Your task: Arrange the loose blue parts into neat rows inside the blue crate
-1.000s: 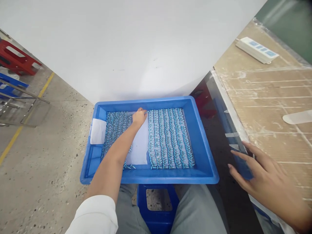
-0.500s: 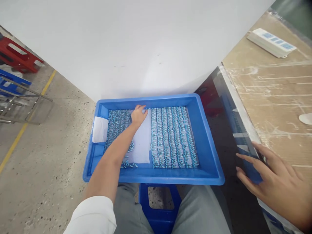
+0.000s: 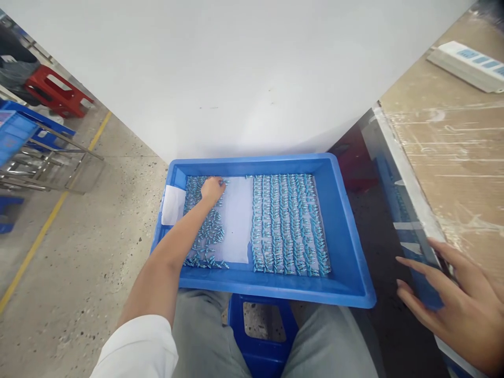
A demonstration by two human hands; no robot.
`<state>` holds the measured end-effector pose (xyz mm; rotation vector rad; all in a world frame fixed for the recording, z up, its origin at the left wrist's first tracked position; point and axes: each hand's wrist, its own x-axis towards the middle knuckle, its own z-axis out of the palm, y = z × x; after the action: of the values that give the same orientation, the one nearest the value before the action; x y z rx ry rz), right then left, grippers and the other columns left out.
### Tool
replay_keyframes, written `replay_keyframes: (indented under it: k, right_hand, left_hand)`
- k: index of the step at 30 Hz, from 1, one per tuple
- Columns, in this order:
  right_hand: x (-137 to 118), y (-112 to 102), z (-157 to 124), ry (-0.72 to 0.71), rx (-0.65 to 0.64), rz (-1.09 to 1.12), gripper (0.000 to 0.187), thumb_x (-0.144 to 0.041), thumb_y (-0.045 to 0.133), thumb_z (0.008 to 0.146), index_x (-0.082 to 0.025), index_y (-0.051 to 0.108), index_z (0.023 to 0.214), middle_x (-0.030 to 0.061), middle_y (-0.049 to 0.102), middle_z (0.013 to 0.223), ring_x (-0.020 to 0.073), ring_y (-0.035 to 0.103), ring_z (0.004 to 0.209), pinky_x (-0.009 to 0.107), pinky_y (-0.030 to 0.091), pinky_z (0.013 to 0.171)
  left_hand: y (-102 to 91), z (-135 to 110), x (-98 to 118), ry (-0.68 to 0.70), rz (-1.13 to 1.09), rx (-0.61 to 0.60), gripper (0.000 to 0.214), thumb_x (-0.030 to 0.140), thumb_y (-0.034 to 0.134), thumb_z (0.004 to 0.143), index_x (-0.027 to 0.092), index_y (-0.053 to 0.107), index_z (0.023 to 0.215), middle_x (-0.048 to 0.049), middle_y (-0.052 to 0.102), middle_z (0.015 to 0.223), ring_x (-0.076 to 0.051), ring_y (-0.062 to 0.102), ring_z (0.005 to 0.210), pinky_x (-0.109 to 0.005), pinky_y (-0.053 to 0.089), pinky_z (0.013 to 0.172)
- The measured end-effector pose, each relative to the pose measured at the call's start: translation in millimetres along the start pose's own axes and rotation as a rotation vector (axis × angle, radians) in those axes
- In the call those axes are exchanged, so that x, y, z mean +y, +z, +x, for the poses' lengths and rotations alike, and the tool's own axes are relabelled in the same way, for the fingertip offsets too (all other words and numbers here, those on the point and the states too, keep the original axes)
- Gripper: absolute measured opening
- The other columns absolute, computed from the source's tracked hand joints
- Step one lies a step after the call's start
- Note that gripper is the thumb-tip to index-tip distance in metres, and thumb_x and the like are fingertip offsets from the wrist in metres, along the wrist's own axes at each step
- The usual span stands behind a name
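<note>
The left hand (image 3: 212,190) is curled, fingertips drawn together, at the far end of a loose cluster of small blue pieces (image 3: 212,231); whether it grips one, I cannot tell. This cluster lies in the left part of a blue tray (image 3: 252,163). Just right of it is a bare strip of white sheet (image 3: 236,220), then tidy rows of blue pieces (image 3: 289,226) running from the far side to the near side. A lone piece (image 3: 249,177) sits at the strip's far end, beside the first row. White paper (image 3: 174,205) hangs over the tray's left rim. The right hand (image 3: 464,299), fingers spread and visibly holding nothing, is beside the edge of the desk (image 3: 464,157). A blue stool (image 3: 262,359) shows between the person's knees, and a white panel (image 3: 236,63) rises behind the tray.
</note>
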<state>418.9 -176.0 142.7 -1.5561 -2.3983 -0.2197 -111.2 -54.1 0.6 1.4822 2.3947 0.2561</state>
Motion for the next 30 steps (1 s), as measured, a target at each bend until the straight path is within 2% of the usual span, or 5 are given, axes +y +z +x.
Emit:
replay_keyframes:
  k: [5, 11, 19, 23, 30]
  right_hand:
    - [-1.6, -4.2, 2.3, 0.071, -0.066, 0.004, 0.051, -0.065, 0.039, 0.101, -0.026, 0.073, 0.101, -0.0041, 0.042, 0.151, 0.0340, 0.056, 0.122, 0.043, 0.042, 0.083]
    - [0.9, -2.5, -1.9, 0.082, -0.090, 0.038, 0.050, -0.063, 0.042, 0.101, -0.025, 0.073, 0.102, -0.0026, 0.040, 0.152, 0.0356, 0.053, 0.125, 0.044, 0.042, 0.090]
    - [5.3, 0.9, -3.8, 0.030, -0.077, -0.027, 0.040, -0.054, 0.047, 0.100, -0.025, 0.075, 0.101, -0.0017, 0.041, 0.152, 0.0349, 0.058, 0.117, 0.043, 0.043, 0.083]
    - [6.4, -0.2, -5.3, -0.002, -0.070, -0.042, 0.033, -0.049, 0.051, 0.100, -0.025, 0.074, 0.103, -0.0001, 0.040, 0.152, 0.0343, 0.057, 0.119, 0.044, 0.043, 0.083]
    - [1.5, -5.1, 0.6, 0.006, -0.086, -0.047, 0.040, -0.052, 0.046, 0.102, -0.024, 0.075, 0.101, 0.0001, 0.040, 0.152, 0.0347, 0.056, 0.120, 0.043, 0.044, 0.083]
  left_hand:
    - [7.7, 2.0, 17.6, 0.079, 0.065, 0.012, 0.034, 0.032, 0.059, 0.091, 0.026, 0.073, 0.121, -0.0096, 0.070, 0.123, -0.025, 0.067, 0.111, -0.034, 0.053, 0.098]
    - [9.7, 5.7, 29.1, 0.090, 0.074, -0.011, 0.034, 0.034, 0.059, 0.092, 0.027, 0.073, 0.122, -0.0076, 0.070, 0.124, -0.024, 0.066, 0.112, -0.033, 0.052, 0.098]
    - [13.1, -1.5, 36.6, 0.103, 0.007, -0.044, 0.028, 0.028, 0.061, 0.090, 0.027, 0.076, 0.113, -0.0052, 0.077, 0.110, -0.024, 0.069, 0.109, -0.032, 0.053, 0.095]
    - [17.5, -4.0, 50.4, 0.097, -0.044, -0.046, 0.026, 0.027, 0.063, 0.089, 0.027, 0.078, 0.110, -0.0059, 0.077, 0.110, -0.023, 0.069, 0.108, -0.032, 0.053, 0.095]
    - [31.2, -2.0, 71.8, 0.021, -0.147, -0.038, 0.027, 0.027, 0.064, 0.085, 0.026, 0.078, 0.108, -0.0046, 0.078, 0.108, -0.023, 0.070, 0.105, -0.032, 0.053, 0.094]
